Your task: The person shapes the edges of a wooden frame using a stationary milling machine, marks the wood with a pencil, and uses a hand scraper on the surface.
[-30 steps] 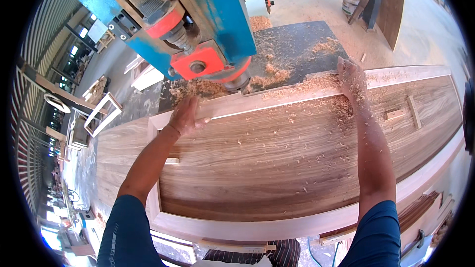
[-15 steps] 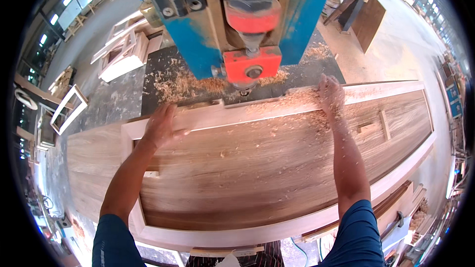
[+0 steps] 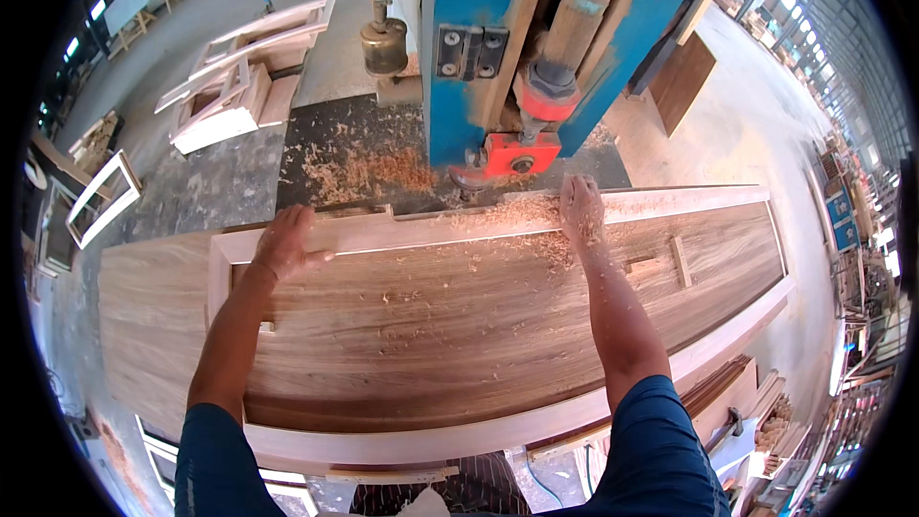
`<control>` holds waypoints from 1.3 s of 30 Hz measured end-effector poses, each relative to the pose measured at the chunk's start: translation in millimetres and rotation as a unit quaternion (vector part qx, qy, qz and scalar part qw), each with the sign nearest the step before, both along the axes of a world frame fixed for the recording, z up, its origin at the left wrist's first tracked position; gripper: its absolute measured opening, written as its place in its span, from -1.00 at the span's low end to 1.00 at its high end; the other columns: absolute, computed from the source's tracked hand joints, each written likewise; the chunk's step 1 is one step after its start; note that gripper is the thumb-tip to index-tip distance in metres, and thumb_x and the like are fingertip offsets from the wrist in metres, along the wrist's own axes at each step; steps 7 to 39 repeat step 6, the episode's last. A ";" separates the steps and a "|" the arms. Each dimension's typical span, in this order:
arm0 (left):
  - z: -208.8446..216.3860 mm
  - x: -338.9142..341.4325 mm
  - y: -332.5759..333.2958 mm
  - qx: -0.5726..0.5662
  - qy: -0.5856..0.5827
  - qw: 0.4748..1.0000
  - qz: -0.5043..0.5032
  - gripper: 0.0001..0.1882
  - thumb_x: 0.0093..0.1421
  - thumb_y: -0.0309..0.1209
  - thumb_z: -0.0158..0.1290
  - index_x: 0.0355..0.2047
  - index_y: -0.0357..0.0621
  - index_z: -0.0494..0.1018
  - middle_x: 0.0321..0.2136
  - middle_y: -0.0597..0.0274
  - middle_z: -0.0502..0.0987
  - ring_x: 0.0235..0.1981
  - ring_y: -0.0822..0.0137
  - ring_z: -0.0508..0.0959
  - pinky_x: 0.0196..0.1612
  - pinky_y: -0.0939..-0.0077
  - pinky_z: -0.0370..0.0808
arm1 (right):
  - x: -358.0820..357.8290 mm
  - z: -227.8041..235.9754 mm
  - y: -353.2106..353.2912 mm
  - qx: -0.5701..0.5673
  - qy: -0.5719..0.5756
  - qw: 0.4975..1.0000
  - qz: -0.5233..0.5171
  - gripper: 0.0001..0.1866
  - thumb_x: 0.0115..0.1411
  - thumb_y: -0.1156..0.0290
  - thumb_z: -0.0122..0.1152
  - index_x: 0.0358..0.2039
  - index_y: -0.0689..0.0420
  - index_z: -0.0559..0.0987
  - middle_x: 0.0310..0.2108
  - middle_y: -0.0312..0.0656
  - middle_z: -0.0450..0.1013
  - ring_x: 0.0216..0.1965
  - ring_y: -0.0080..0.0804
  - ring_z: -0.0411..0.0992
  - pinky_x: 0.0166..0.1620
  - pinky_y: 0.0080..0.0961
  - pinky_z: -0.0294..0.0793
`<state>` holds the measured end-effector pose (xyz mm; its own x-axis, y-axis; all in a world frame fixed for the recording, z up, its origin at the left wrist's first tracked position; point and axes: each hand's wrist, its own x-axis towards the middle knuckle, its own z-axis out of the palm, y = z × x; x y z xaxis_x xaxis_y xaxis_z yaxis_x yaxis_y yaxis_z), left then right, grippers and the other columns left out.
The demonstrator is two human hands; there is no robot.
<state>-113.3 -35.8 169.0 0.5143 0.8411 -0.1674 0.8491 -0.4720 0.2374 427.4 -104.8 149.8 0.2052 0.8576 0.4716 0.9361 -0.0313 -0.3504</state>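
A large wooden door panel (image 3: 431, 335) with a pale frame lies flat before me, its far rail (image 3: 431, 228) beside a blue woodworking machine (image 3: 476, 0). My left hand (image 3: 284, 244) grips the rail's left part, fingers over the far edge and thumb apart on the inner side. Farther right, my right hand (image 3: 581, 211), dusted with shavings, is closed over the same rail. A long shallow notch shows in the rail's edge between the hands. Just beyond it hangs the machine's red clamp block (image 3: 522, 155); the cutting tip below it is hard to make out.
Wood shavings (image 3: 373, 168) cover the dark machine table (image 3: 321, 124) and part of the rail. Small wood strips (image 3: 681, 261) lie on the panel's right. Pale wooden frames (image 3: 225, 101) are stacked at the far left. More boards (image 3: 718, 402) lie at the near right.
The view has swung, showing more of the machine's left side. The panel, with both hands still on the rail, sits farther left relative to the red clamp block.
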 end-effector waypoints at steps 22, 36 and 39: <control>-18.4 -10.3 -9.1 0.141 -0.008 0.990 -0.005 0.03 -0.06 0.08 0.33 0.30 -0.21 0.18 0.17 -0.02 0.33 0.24 -0.09 0.24 0.35 0.09 0.18 | 30.1 13.4 -102.7 0.069 -0.012 0.997 -0.039 -0.75 0.19 0.35 0.28 -0.15 0.17 0.57 -0.10 0.03 0.51 0.02 -0.02 0.45 0.15 -0.18 0.41; -18.4 -10.3 -9.1 0.141 -0.008 0.990 -0.005 0.03 -0.06 0.08 0.33 0.30 -0.21 0.18 0.17 -0.02 0.33 0.24 -0.09 0.24 0.35 0.09 0.18 | 30.1 13.4 -102.7 0.069 -0.012 0.997 -0.039 -0.75 0.19 0.35 0.28 -0.15 0.17 0.57 -0.10 0.03 0.51 0.02 -0.02 0.45 0.15 -0.18 0.41; -18.4 -10.3 -9.1 0.141 -0.008 0.990 -0.005 0.03 -0.06 0.08 0.33 0.30 -0.21 0.18 0.17 -0.02 0.33 0.24 -0.09 0.24 0.35 0.09 0.18 | 30.1 13.4 -102.7 0.069 -0.012 0.997 -0.039 -0.75 0.19 0.35 0.28 -0.15 0.17 0.57 -0.10 0.03 0.51 0.02 -0.02 0.45 0.15 -0.18 0.41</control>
